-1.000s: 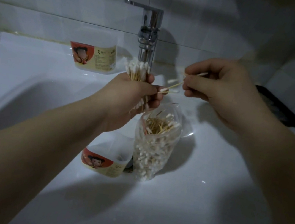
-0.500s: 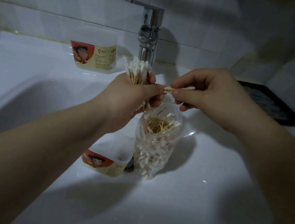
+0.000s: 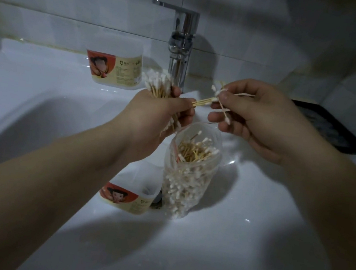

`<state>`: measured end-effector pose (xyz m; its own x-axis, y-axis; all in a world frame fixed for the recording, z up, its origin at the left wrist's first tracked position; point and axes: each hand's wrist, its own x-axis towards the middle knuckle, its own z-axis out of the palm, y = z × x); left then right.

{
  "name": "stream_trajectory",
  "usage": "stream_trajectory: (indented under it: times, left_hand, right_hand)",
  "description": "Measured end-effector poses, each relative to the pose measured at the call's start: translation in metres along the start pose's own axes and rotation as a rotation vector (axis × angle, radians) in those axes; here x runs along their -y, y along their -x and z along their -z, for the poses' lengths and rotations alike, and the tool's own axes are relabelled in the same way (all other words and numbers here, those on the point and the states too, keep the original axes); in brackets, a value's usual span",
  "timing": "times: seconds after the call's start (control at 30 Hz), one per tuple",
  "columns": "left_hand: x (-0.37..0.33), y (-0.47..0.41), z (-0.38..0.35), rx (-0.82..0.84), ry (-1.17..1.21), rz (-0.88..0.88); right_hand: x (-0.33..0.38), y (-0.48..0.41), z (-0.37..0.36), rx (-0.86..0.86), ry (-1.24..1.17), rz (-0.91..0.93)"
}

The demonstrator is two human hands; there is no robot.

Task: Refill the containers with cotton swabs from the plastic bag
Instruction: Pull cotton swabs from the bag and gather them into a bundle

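Observation:
My left hand (image 3: 157, 114) grips an upright bundle of cotton swabs (image 3: 158, 84) with wooden sticks, above the sink basin. My right hand (image 3: 248, 119) pinches a few loose swabs (image 3: 219, 95) just to the right of it; some sticks bridge the gap between both hands. Below them an open clear plastic bag (image 3: 186, 180) stands in the basin, filled with swabs. An open translucent container with a red and yellow label (image 3: 131, 193) stands left of the bag, partly hidden by my left forearm. A second labelled container (image 3: 116, 66) stands on the sink's back ledge.
A chrome tap (image 3: 181, 43) rises behind my hands at the back of the white sink (image 3: 253, 211). A dark tray (image 3: 328, 128) lies on the ledge at the right. White tiled wall runs behind.
My right hand has drawn a little right and apart from the left, now with a few swabs fanned in its fingers. The left hand's bundle stays where it was.

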<state>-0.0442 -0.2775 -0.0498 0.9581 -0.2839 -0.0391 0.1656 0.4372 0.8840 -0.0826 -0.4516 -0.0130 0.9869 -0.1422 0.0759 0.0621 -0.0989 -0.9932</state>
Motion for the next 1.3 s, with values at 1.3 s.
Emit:
stream_trajectory:
  times: [1.3]
  left_hand:
    - [0.002,0.009,-0.008,0.058,-0.455,-0.075]
  right_hand:
    - [-0.004,0.000,-0.004,-0.021,-0.035,0.147]
